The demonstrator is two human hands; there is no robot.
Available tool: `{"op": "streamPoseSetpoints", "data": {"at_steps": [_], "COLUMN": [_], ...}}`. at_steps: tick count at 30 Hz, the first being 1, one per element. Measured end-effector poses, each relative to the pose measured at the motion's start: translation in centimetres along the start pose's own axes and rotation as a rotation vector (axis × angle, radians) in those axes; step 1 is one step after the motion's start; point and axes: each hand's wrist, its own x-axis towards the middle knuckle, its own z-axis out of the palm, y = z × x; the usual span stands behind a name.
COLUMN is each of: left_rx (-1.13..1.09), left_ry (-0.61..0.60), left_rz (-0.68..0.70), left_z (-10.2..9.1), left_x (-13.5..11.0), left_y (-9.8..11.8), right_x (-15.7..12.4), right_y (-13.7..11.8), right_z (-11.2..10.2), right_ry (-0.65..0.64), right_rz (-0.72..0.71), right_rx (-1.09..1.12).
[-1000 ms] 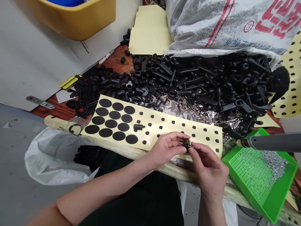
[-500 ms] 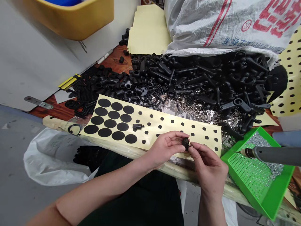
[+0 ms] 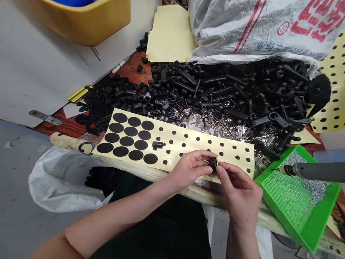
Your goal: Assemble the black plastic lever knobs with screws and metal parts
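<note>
My left hand and my right hand meet over the near edge of the table. Both pinch one small black plastic part between their fingertips. Under them lies a pale yellow sheet with large black round stickers at its left end and small black dots across the rest. A short black cylindrical part rests on that sheet, left of my hands.
A big heap of black plastic levers and small metal pieces fills the table behind the sheet, spilling from a white woven sack. A green perforated tray with screws sits at right, a grey tool over it. A yellow bin hangs upper left.
My hands stay in place, fingers shifting slightly on the black part. The grey tool at right has moved a little over the green tray.
</note>
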Motion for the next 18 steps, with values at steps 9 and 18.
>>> {"op": "streamPoseSetpoints", "data": {"at_steps": [9, 18], "left_rx": [0.026, 0.037], "left_ry": [-0.016, -0.009], "left_rz": [-0.020, -0.017], "left_z": [-0.03, 0.03], "left_x": [-0.13, -0.11], "left_y": [-0.02, -0.08], "right_x": [0.16, -0.19], "right_y": [-0.49, -0.19], "right_z": [-0.25, -0.12], "right_ry": [-0.006, 0.000], "right_rz": [0.027, -0.017], "right_rx": [-0.010, -0.043]}}
